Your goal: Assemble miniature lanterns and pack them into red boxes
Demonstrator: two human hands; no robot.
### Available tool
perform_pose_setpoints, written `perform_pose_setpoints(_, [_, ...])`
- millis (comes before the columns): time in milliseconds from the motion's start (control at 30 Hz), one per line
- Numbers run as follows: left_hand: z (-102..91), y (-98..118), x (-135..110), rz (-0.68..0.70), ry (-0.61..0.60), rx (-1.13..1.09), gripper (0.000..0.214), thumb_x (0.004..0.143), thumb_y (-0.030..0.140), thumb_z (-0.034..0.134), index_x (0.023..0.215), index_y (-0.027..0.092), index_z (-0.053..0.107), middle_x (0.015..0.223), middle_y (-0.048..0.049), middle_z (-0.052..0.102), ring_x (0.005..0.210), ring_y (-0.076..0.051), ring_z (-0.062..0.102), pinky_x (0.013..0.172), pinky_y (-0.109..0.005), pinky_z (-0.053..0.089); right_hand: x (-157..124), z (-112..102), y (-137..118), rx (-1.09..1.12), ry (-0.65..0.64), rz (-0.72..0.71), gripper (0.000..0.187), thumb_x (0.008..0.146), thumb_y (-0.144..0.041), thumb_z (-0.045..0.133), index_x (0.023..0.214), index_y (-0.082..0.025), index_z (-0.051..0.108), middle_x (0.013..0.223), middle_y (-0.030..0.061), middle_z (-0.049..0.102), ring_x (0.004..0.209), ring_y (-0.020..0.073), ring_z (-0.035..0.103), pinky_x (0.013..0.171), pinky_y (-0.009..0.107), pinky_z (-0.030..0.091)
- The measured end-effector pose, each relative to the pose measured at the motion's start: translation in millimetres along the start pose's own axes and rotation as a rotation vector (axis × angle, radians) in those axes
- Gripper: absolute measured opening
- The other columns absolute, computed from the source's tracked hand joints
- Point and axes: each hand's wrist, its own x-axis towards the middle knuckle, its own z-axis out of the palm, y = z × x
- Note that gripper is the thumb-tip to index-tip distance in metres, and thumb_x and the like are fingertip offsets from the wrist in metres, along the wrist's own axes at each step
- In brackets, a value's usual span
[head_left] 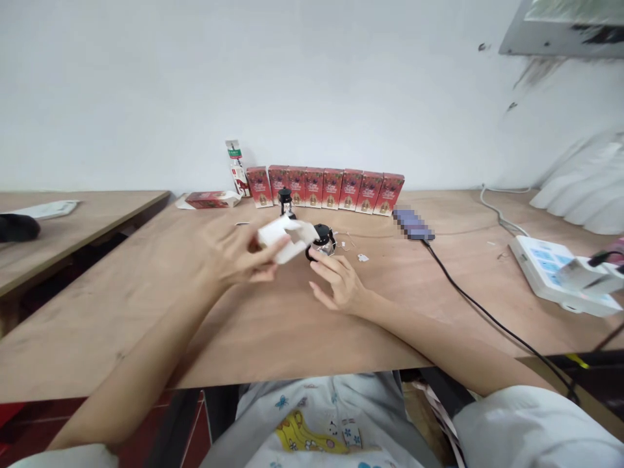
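My left hand (238, 255) is closed around a small white carton (280, 235), tilted with its open end and flaps toward the right. The hand is slightly blurred. My right hand (342, 283) has its fingers apart and holds nothing; its fingertips are close to a small black lantern (322, 242) with a clear middle, and whether they touch it I cannot tell. Behind the carton stands a second black lantern (285, 200), its lower part partly hidden. A small white tag (363, 258) lies to the right of the nearer lantern.
Several red printed boxes (333, 188) stand in a row by the wall. Left of them lie a red box (210, 199) on its side and a leaning packet (238, 170). A phone (413, 224) with a black cable and a white power strip (560, 273) lie right.
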Motion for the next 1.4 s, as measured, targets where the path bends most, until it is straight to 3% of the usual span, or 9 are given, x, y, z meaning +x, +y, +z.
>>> perform_pose_setpoints(133, [17.4,22.3,-8.4,0.056,-0.091,-0.109,0.046,0.053,0.055,0.074,0.092,0.031,0.071,0.111,-0.0084,0.066,0.091,-0.027,0.063,0.079,-0.037,0.049,0.7,0.2,2.1,-0.025,0.016,0.067,0.046,0.089,-0.017,0.050,0.133,-0.016,0.040,0.114,0.0143,0.066,0.106,0.0222,0.062,0.080,0.036,0.045])
perform_pose_setpoints(233, [21.3,30.0,-11.9,0.114,-0.080,-0.111,0.042,0.057,0.052,0.074,0.094,0.032,0.072,0.113,-0.0090,0.066,0.101,-0.030,0.061,0.086,-0.042,0.048,1.9,-1.0,1.2,-0.044,0.033,0.089,0.017,0.088,-0.016,0.052,0.103,-0.021,0.058,0.086,0.0033,0.072,0.078,0.0179,0.064,0.072,0.034,0.043])
perform_pose_setpoints(300, [22.3,37.7,-10.1,0.098,-0.076,-0.161,0.036,0.062,0.049,0.074,0.093,0.032,0.072,0.113,-0.0088,0.066,0.108,-0.030,0.058,0.092,-0.045,0.045,3.3,-3.1,-1.4,-0.051,0.059,0.097,0.010,0.085,-0.013,0.054,0.083,-0.023,0.058,0.075,-0.0005,0.070,0.069,0.0163,0.059,0.068,0.033,0.041])
perform_pose_setpoints(433, [24.6,49.7,-6.5,-0.065,-0.015,-0.227,0.017,0.076,0.040,0.067,0.089,0.030,0.071,0.109,-0.0076,0.067,0.106,-0.027,0.059,0.095,-0.045,0.044,6.3,-7.1,-9.0,-0.122,0.050,0.125,0.014,0.081,-0.020,0.059,0.069,-0.022,0.055,0.089,0.0037,0.071,0.084,0.0212,0.057,0.075,0.038,0.042])
perform_pose_setpoints(500, [25.5,48.6,-8.4,-0.044,0.008,-0.191,0.017,0.077,0.040,0.067,0.091,0.031,0.070,0.109,-0.0074,0.067,0.106,-0.026,0.060,0.094,-0.045,0.044,7.7,-7.8,-11.8,-0.150,0.029,0.141,0.016,0.080,-0.024,0.062,0.066,-0.022,0.054,0.104,0.0067,0.069,0.102,0.0257,0.054,0.084,0.042,0.041])
perform_pose_setpoints(600, [26.4,41.0,-13.6,0.069,0.027,-0.121,0.025,0.074,0.042,0.071,0.097,0.033,0.069,0.113,-0.0079,0.065,0.107,-0.027,0.059,0.091,-0.044,0.045,9.1,-7.5,-13.0,-0.166,0.022,0.125,0.017,0.080,-0.024,0.062,0.066,-0.022,0.053,0.113,0.0068,0.066,0.116,0.0273,0.049,0.091,0.044,0.039])
perform_pose_setpoints(800, [27.4,33.9,-16.8,0.278,0.158,0.015,0.033,0.073,0.041,0.071,0.103,0.029,0.064,0.116,-0.0103,0.061,0.105,-0.027,0.059,0.086,-0.041,0.047,8.3,-6.4,-10.8,-0.140,0.067,0.147,0.003,0.081,-0.022,0.062,0.079,-0.022,0.060,0.114,0.0082,0.064,0.117,0.0276,0.051,0.092,0.045,0.042])
perform_pose_setpoints(1133, [22.1,62.7,-7.8,0.199,0.246,-0.072,0.051,0.072,0.028,0.065,0.120,0.022,0.050,0.108,-0.0127,0.059,0.091,-0.024,0.060,0.075,-0.037,0.049,11.0,-6.9,-11.7,0.349,0.085,0.281,0.034,0.090,-0.015,0.050,0.123,-0.023,0.047,0.120,0.0124,0.056,0.117,0.0201,0.055,0.094,0.040,0.051])
perform_pose_setpoints(1400, [25.0,62.0,-11.3,0.211,0.256,-0.030,0.034,0.071,0.030,0.060,0.103,0.020,0.058,0.103,-0.0122,0.061,0.085,-0.023,0.061,0.071,-0.036,0.047,11.4,-14.4,-11.0,0.639,0.022,0.440,0.023,0.095,-0.029,0.040,0.110,-0.022,0.056,0.120,0.0122,0.055,0.119,0.0220,0.052,0.090,0.040,0.052])
